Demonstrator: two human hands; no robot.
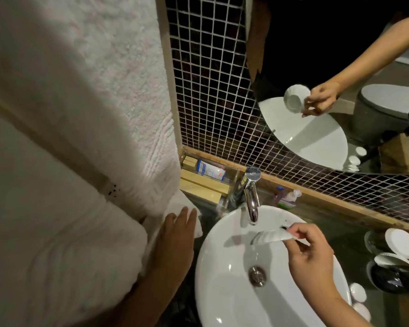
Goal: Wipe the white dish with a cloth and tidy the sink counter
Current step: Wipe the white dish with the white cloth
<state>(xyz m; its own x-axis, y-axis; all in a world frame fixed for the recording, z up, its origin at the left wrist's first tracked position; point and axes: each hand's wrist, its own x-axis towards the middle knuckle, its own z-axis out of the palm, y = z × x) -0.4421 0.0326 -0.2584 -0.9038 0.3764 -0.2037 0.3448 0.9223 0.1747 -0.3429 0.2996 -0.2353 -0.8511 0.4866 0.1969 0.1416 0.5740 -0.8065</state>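
Observation:
My right hand [305, 252] pinches a small white ribbed dish [272, 237] by its rim and holds it tilted over the round white sink basin [213, 286], just below the chrome tap [252, 197]. My left hand [178, 230] lies flat with fingers apart on a small folded white cloth [197, 226] on the counter, left of the basin. The mirror [328, 67] reflects the dish and my right hand.
Large white towels [80, 114] hang at the left, right above my left hand. A clear tray [206, 182] with boxed toiletries sits behind the cloth. Small bottles [286, 197] stand behind the basin. Glasses with white paper lids [400, 244] and small round white lids [358, 292] sit on the right.

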